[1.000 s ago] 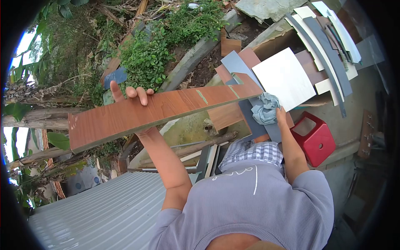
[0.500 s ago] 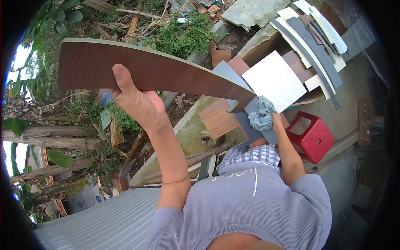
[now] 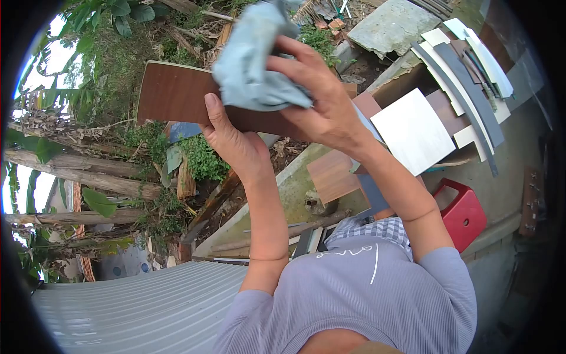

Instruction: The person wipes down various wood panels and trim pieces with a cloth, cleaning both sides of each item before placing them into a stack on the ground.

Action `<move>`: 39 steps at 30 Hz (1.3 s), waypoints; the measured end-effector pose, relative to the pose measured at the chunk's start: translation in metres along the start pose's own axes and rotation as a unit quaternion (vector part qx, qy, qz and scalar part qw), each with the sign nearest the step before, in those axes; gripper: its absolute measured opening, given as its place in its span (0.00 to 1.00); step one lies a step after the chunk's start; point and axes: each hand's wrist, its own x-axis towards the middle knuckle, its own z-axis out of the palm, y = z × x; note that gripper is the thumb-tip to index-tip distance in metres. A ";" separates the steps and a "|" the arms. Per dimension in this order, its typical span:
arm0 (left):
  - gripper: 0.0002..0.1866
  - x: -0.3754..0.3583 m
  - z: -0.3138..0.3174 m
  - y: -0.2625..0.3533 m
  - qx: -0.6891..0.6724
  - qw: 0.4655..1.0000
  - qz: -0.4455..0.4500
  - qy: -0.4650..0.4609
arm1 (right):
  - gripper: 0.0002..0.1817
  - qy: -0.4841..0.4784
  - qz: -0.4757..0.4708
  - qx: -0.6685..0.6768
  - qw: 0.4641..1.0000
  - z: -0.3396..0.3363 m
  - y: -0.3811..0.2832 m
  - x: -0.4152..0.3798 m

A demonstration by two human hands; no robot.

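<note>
A long dark brown board (image 3: 177,94) is raised across the upper left of the view. My left hand (image 3: 236,141) grips its lower edge, with the thumb on the near face. My right hand (image 3: 321,97) holds a crumpled light blue cloth (image 3: 250,65) over the board's middle. The cloth and the right forearm hide much of the board's right part.
Below right lie a white square panel (image 3: 414,131), a wood-grain panel (image 3: 333,176) and long grey and white strips (image 3: 466,88). A red stool (image 3: 463,215) stands at the right. Plants and trunks fill the left; corrugated metal (image 3: 135,307) lies lower left.
My right hand has lifted the cloth from beside the white panel, up and left onto the board. The board and my left hand appear slightly further right, and the whole view has shifted.
</note>
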 end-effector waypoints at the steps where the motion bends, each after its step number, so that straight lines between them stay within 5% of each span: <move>1: 0.18 0.000 -0.005 -0.004 -0.008 0.999 0.007 -0.040 | 0.23 0.003 -0.061 -0.015 0.998 0.018 -0.010 0.016; 5: 0.30 -0.029 0.015 0.014 -0.067 0.997 -0.029 -0.024 | 0.22 0.023 -0.116 -0.116 0.986 0.068 -0.006 0.004; 9: 0.35 -0.012 -0.016 0.008 -0.096 0.989 -0.087 -0.074 | 0.25 -0.014 -0.013 -0.225 0.974 0.061 0.031 -0.070; 10: 0.37 -0.008 -0.016 0.003 -0.050 0.996 -0.043 -0.054 | 0.26 -0.036 0.008 -0.245 0.969 0.051 0.045 -0.096; 15: 0.34 0.002 -0.020 -0.006 0.019 1.000 0.015 -0.008 | 0.27 -0.064 0.194 -0.276 0.939 -0.009 0.118 -0.240; 18: 0.31 0.004 -0.024 -0.010 0.021 0.999 -0.035 -0.012 | 0.24 -0.034 0.336 -0.291 0.895 -0.051 0.152 -0.327; 19: 0.31 0.003 -0.023 -0.011 0.026 0.999 -0.035 -0.008 | 0.24 -0.003 0.453 -0.274 0.848 -0.063 0.159 -0.346; 21: 0.32 0.000 -0.020 -0.015 0.042 0.997 -0.068 -0.001 | 0.27 0.046 0.537 -0.267 0.799 -0.086 0.175 -0.388; 23: 0.32 -0.001 -0.023 -0.019 0.045 0.995 -0.086 -0.001 | 0.29 0.009 0.668 -0.201 0.716 -0.111 0.193 -0.431; 26: 0.33 -0.007 -0.026 -0.018 0.047 0.993 -0.109 0.001 | 0.28 -0.005 0.700 -0.209 0.683 -0.104 0.187 -0.433; 29: 0.34 -0.015 -0.033 -0.013 0.049 0.992 -0.114 0.022 | 0.25 0.206 0.786 0.005 0.583 -0.068 0.191 -0.452; 31: 0.35 -0.018 -0.044 -0.009 0.044 0.993 -0.102 0.026 | 0.26 0.289 0.805 0.092 0.510 -0.044 0.141 -0.374; 35: 0.31 -0.026 -0.064 0.003 0.034 0.996 -0.075 0.045 | 0.27 0.217 0.812 0.147 0.522 -0.034 0.132 -0.389; 39: 0.27 -0.030 -0.107 0.029 0.069 0.991 -0.028 0.115 | 0.24 0.113 0.747 0.294 0.585 -0.047 0.076 -0.302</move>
